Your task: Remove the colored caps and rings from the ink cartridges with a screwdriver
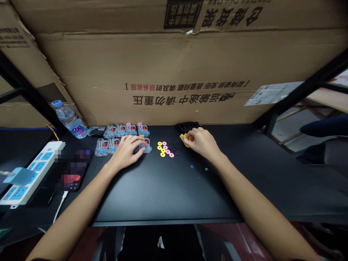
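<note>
My left hand [126,151] is over the front row of clear plastic cases, thumb and fingers closed on the left side of a clear plastic case [147,146] with blue and red parts inside. Its fingers hide part of that row. Between the thumb and fingers of my right hand [203,143] is a small yellow plastic piece [185,140], partly covered by the fingertips. Just behind this hand stands a group of black plastic parts [187,126]. Yellow rings [162,154], pink rings [171,155] and black rings [177,153] lie flat between my hands.
More clear cases [102,148] stand at the left. A small blue disc [191,166] and a tiny C-shaped clip [206,169] lie nearer me. A water bottle [71,119], power strip [40,163] and phone [77,170] are leftward. Cardboard [174,65] walls the back.
</note>
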Motion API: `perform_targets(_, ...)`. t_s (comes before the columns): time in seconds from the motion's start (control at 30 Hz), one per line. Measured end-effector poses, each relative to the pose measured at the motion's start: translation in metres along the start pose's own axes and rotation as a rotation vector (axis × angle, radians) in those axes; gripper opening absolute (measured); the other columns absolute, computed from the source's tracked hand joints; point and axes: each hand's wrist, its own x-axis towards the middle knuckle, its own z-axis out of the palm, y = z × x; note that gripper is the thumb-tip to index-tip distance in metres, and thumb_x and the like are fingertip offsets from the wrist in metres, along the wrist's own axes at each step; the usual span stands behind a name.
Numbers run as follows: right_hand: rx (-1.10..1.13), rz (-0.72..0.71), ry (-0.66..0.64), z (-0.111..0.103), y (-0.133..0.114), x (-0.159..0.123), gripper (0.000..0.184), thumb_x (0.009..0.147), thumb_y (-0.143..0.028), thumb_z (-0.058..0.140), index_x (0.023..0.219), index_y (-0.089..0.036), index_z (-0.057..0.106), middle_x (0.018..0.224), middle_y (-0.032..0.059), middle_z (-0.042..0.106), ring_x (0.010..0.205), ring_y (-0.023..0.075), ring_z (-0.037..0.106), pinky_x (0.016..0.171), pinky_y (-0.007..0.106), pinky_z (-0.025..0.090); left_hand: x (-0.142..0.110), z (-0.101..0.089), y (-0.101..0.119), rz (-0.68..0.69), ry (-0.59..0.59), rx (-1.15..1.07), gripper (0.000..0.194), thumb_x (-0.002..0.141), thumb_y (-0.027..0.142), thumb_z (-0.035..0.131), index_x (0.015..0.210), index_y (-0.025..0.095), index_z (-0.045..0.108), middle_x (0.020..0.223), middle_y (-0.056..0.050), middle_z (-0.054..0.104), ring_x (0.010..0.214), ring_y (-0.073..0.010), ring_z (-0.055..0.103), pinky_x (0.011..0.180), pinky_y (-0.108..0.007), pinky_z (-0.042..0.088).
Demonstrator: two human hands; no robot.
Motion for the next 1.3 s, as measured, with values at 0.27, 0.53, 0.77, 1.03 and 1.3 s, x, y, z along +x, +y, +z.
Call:
perform_targets(0.27,0.750,0.133,0.027,-0.010,-0.070,-0.010,0.041,0.097,-0.061,0.065,0.080,-0.023,0.070,0.074,0.0033,0.067,0.065,0.0198,0.058,0.062,0.034,0.046,-0.001,0.016,0.015,-0.086,0.082,-0.345,0.036,0.106,0.042,0.059,0.137,0.027,0.064,0.133,-0.008,0.074,0.123,-0.0258,0.066,0.108,-0.044,0.048)
perform_targets(0.53,0.952,0.070,-0.091,0.015,-0.105,-0.025,0.035,0.098,-0.057,0.067,0.100,-0.023,0.074,0.089,0.0045,0.073,0.073,0.0195,0.064,0.068,0.034,0.053,0.001,0.025,0.031,-0.204,0.082,-0.741,0.038,0.101,0.045,0.065,0.127,0.019,0.068,0.093,-0.005,0.076,0.074,-0.0168,0.069,0.072,-0.030,0.056)
perform_targets(0.77,0.507,-0.270,-0.064,0.013,-0.084,-0.024,0.019,0.103,-0.032,0.063,0.093,-0.022,0.076,0.085,0.0071,0.071,0.080,0.0230,0.066,0.073,0.036,0.052,0.002,0.021,0.022,-0.279,0.132,-0.787,0.036,0.101,0.040,0.062,0.126,0.015,0.068,0.080,-0.001,0.067,0.067,-0.0143,0.066,0.068,-0.027,0.055)
perform_targets(1.03,0.373,-0.393,-0.174,0.020,-0.084,-0.028,0.018,0.105,-0.026,0.061,0.106,-0.022,0.079,0.100,0.0100,0.073,0.098,0.0258,0.070,0.087,0.039,0.057,0.001,0.024,0.028,-0.270,0.053,-0.798,0.030,0.101,0.041,0.062,0.116,0.016,0.069,0.075,0.001,0.064,0.060,-0.0117,0.062,0.060,-0.024,0.052)
perform_targets(1.3,0.291,-0.483,-0.197,0.020,-0.082,-0.032,0.023,0.106,-0.020,0.056,0.115,-0.022,0.077,0.108,0.0116,0.076,0.101,0.0269,0.073,0.092,0.044,0.059,0.000,0.025,0.027,-0.270,0.037,-0.801,0.031,0.101,0.043,0.062,0.115,0.017,0.069,0.076,0.000,0.066,0.059,-0.0125,0.065,0.059,-0.024,0.055)
